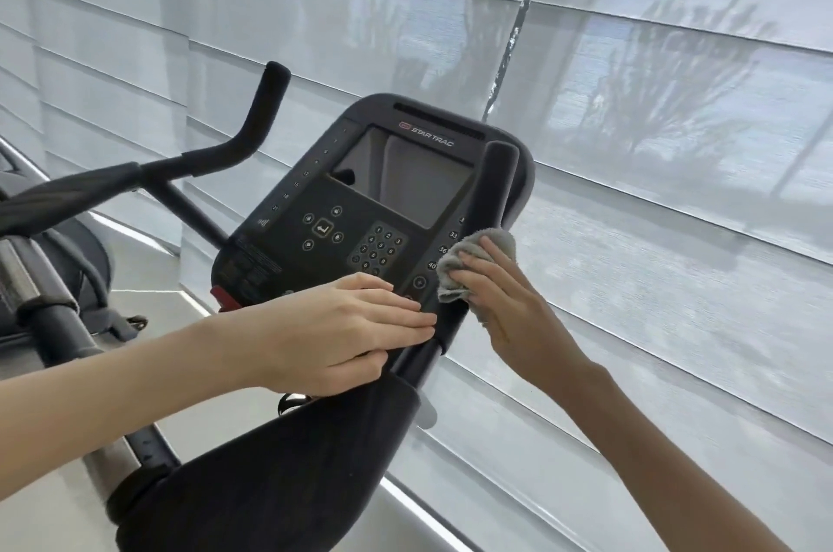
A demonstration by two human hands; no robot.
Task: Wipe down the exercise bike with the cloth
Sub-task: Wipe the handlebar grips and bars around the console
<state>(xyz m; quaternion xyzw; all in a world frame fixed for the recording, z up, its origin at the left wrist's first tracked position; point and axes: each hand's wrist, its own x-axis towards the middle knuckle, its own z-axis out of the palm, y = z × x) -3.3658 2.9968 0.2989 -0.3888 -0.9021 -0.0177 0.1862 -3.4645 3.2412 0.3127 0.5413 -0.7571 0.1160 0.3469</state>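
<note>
A: Wiping in hand on the black exercise bike, at the right-hand bar just right of the dark console panel with its screen and keypad.

B: Best done how?

A: Judged from here: wrapping the crumpled grey cloth round the black padded upright handlebar, then sliding along its length with firm, even pressure, turning to a fresh fold now and then. Worth keeping clear of the console buttons, close by the cloth's left edge.

B: Right hand?

A: Right hand curled about the cloth, fingers bent over the bunched fabric, pressing it against the lower part of that bar, just right of the console's numbered edge. Closed on the cloth, though not a tight fist.

B: And the left?

A: Left hand holding nothing; fingers straight and together, laid flat along the console's lower edge, thumb tucked underneath, seemingly bracing the unit.

B: Anything else by the console?

A: The other black curved handlebar well to its left, untouched; pale window blinds behind.
</note>
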